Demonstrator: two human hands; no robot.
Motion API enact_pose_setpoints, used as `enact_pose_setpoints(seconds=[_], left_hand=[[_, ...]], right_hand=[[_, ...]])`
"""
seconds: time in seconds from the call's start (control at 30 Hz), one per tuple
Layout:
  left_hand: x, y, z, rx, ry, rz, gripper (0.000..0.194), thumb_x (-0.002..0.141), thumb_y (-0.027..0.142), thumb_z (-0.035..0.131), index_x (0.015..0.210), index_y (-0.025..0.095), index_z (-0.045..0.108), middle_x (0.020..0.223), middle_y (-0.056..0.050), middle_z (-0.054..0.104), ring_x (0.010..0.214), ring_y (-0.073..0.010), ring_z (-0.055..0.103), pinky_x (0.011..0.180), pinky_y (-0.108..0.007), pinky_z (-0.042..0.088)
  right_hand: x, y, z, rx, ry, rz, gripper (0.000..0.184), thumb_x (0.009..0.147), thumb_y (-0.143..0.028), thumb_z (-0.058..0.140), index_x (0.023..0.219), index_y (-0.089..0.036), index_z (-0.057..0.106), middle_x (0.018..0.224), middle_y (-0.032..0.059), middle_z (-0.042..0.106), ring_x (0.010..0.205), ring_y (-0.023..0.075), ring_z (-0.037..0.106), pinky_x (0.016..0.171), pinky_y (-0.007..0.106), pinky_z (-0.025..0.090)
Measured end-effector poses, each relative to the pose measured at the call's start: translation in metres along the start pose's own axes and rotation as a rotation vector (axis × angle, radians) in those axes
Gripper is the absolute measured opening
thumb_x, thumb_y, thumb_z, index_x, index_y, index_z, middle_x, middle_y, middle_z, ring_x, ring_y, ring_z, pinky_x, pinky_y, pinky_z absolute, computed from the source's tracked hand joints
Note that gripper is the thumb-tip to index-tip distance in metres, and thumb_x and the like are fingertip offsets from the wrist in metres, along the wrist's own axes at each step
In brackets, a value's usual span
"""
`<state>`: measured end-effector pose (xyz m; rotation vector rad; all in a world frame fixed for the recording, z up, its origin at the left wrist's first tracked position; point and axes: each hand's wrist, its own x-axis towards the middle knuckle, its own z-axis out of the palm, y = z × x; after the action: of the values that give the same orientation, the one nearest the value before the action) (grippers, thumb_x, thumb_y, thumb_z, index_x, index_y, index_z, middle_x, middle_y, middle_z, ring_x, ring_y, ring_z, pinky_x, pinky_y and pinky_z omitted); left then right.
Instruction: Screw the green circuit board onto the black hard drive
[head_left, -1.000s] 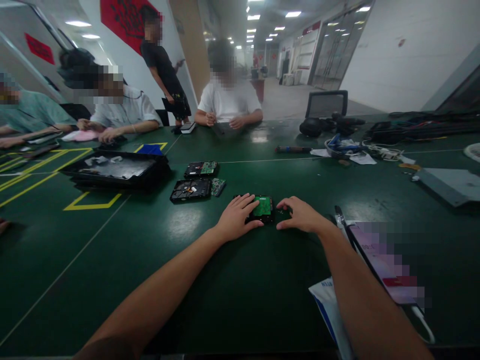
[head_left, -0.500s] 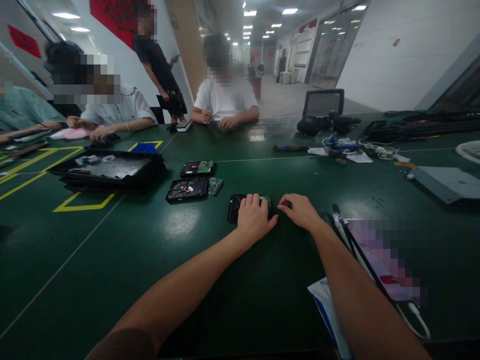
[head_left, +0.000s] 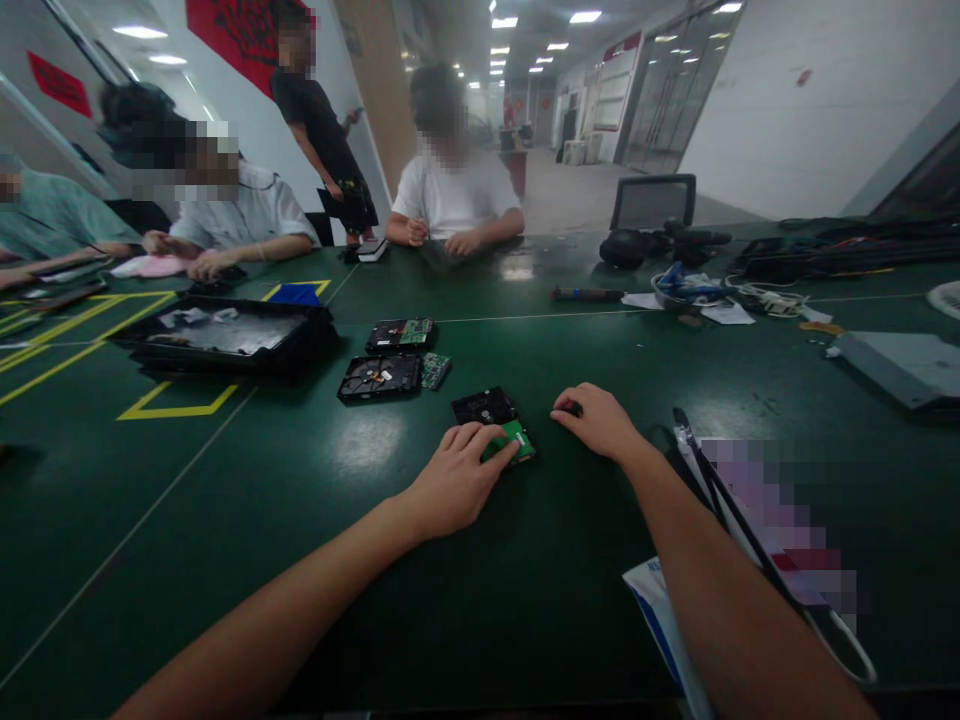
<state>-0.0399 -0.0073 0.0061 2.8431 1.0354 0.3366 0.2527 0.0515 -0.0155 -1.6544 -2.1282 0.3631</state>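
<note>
A black hard drive (head_left: 484, 405) with a green circuit board (head_left: 517, 440) lies turned at an angle on the dark green table. My left hand (head_left: 461, 475) grips its near side, fingers and thumb over the board and covering part of it. To the right of the drive, my right hand (head_left: 592, 415) is just above or on the table with thumb and fingers pinched together; what sits in the pinch is too small or hidden to make out. Beyond my left hand lie another hard drive (head_left: 379, 377), a loose circuit board (head_left: 436, 371) and a further drive (head_left: 399, 334).
Black stacked trays (head_left: 232, 335) stand at the left. A screwdriver-like tool (head_left: 586, 295), coiled cables (head_left: 694, 285) and a grey metal box (head_left: 896, 365) lie at the right. Near my right forearm are a phone (head_left: 765, 520) and a white packet (head_left: 660, 610). Co-workers sit across the table.
The hard drive has been turned on the table, and my left hand has moved from over it to its near side. My right hand's fingers have closed into a pinch.
</note>
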Motion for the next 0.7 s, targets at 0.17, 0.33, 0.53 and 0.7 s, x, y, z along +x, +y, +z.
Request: enact_pose_setpoints(seconds=[0.17, 0.33, 0.53, 0.7], left_hand=[[0.002, -0.021, 0.003, 0.069, -0.059, 0.014, 0.081, 0.082, 0.003, 0.049, 0.154, 0.038, 0.033, 0.148, -0.005, 0.048, 0.131, -0.0322, 0.045, 0.104, -0.051, 0.041], [0.026, -0.044, 0.001, 0.020, -0.063, 0.104, 0.081, 0.080, -0.001, 0.047, 0.150, 0.037, 0.039, 0.151, -0.002, 0.047, 0.138, -0.0282, 0.041, 0.110, -0.048, 0.038], [0.056, -0.022, 0.006, -0.063, 0.054, -0.006, 0.039, 0.094, 0.022, 0.047, 0.131, 0.025, 0.059, 0.135, -0.008, 0.057, 0.128, -0.0290, 0.047, 0.108, -0.049, 0.041], [0.067, 0.001, 0.025, -0.033, 0.206, -0.206, 0.057, 0.085, 0.064, 0.060, 0.120, 0.019, 0.060, 0.128, -0.014, 0.055, 0.122, -0.0354, 0.046, 0.105, -0.055, 0.042]], right_hand=[[0.004, 0.003, 0.007, -0.065, 0.038, 0.061, 0.014, 0.092, -0.033, 0.060, 0.092, -0.024, 0.070, 0.095, 0.0054, 0.065, 0.085, 0.0187, 0.061, 0.080, 0.033, 0.045], [0.003, 0.003, 0.004, -0.138, 0.062, 0.135, 0.016, 0.094, -0.035, 0.057, 0.094, -0.024, 0.069, 0.096, 0.0064, 0.065, 0.083, 0.0200, 0.060, 0.071, 0.033, 0.043], [0.001, 0.003, 0.000, -0.165, 0.080, 0.234, 0.021, 0.093, -0.041, 0.058, 0.094, -0.023, 0.069, 0.097, 0.0081, 0.067, 0.080, 0.0208, 0.060, 0.065, 0.033, 0.041], [0.004, 0.004, -0.003, -0.148, 0.038, 0.224, 0.014, 0.090, -0.033, 0.062, 0.092, -0.021, 0.069, 0.095, 0.0067, 0.070, 0.084, 0.0190, 0.063, 0.073, 0.031, 0.043]])
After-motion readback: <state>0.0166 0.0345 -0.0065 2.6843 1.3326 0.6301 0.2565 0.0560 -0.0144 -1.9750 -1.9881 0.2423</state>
